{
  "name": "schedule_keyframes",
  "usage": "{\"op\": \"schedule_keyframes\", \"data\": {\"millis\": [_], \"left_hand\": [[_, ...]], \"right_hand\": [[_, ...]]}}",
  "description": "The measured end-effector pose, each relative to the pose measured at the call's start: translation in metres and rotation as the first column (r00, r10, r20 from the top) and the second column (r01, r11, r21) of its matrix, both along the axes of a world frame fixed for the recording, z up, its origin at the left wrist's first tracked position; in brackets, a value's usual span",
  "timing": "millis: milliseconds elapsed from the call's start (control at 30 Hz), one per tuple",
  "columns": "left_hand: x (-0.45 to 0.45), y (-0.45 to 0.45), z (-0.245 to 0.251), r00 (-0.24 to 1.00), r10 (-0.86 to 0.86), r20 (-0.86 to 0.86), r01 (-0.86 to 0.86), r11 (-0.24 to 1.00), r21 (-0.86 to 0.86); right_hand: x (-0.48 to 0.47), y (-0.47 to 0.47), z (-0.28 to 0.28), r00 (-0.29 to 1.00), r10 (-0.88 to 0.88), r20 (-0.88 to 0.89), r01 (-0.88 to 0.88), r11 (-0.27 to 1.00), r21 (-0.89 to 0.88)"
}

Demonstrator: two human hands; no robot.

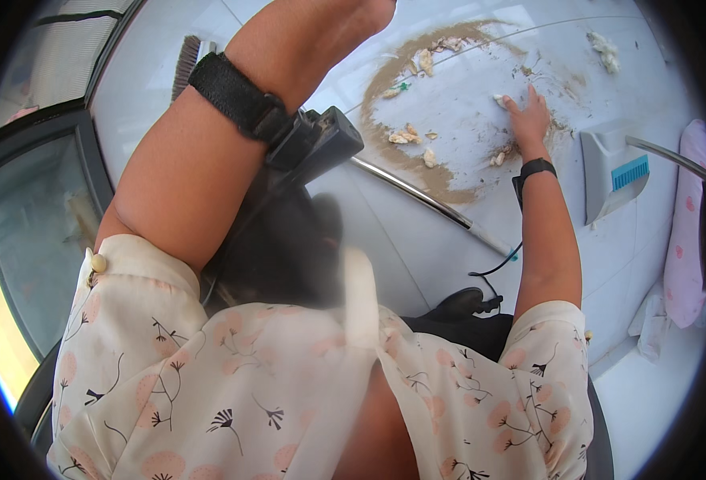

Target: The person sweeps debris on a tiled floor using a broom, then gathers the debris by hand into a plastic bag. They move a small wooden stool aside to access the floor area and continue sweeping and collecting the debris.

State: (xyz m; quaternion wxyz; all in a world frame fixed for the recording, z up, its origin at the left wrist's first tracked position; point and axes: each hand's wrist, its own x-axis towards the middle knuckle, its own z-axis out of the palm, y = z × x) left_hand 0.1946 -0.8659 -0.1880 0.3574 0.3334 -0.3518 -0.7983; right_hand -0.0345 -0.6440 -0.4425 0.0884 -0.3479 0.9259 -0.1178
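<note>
My right hand point(529, 120) reaches down to the white tiled floor, its thumb at a small pale scrap point(500, 101); whether it grips the scrap is unclear. Around it a ring of brown dust point(383, 78) curves over the tiles, with crumpled pale scraps point(406, 135) and a small green bit point(402, 87) lying in it. At the top edge only the heel of my left hand point(380, 13) shows; its fingers are out of view. Right of my right hand, a grey dustpan point(605, 174) with blue teeth rests on the floor.
A broom head with dark bristles point(185, 66) lies at the upper left, and a metal pole point(425, 195) crosses the floor. White fluff point(603, 53) lies at the upper right. A pink heart-patterned item point(686, 228) stands along the right side. A dark-framed glass panel point(41, 192) is at the left.
</note>
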Motion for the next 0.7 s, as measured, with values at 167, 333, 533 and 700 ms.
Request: {"op": "schedule_keyframes", "data": {"millis": [167, 333, 533, 700], "left_hand": [[0.001, 0.002, -0.002, 0.997, -0.063, -0.047, 0.06, 0.996, -0.06], [0.0, 0.004, -0.008, 0.997, -0.074, -0.022, 0.071, 0.994, -0.083], [-0.007, 0.008, -0.014, 0.987, -0.153, -0.043, 0.149, 0.986, -0.07], [-0.02, 0.013, -0.017, 0.989, -0.14, 0.043, 0.141, 0.99, -0.016]], "right_hand": [[0.035, -0.008, -0.006, 0.955, 0.272, -0.119, -0.29, 0.94, -0.179], [0.057, 0.0, 0.009, 0.95, 0.298, -0.096, -0.313, 0.915, -0.254], [0.057, 0.011, 0.026, 0.975, 0.202, 0.089, -0.197, 0.978, -0.063], [0.067, 0.011, 0.031, 0.861, 0.439, -0.258, -0.504, 0.807, -0.309]]}}
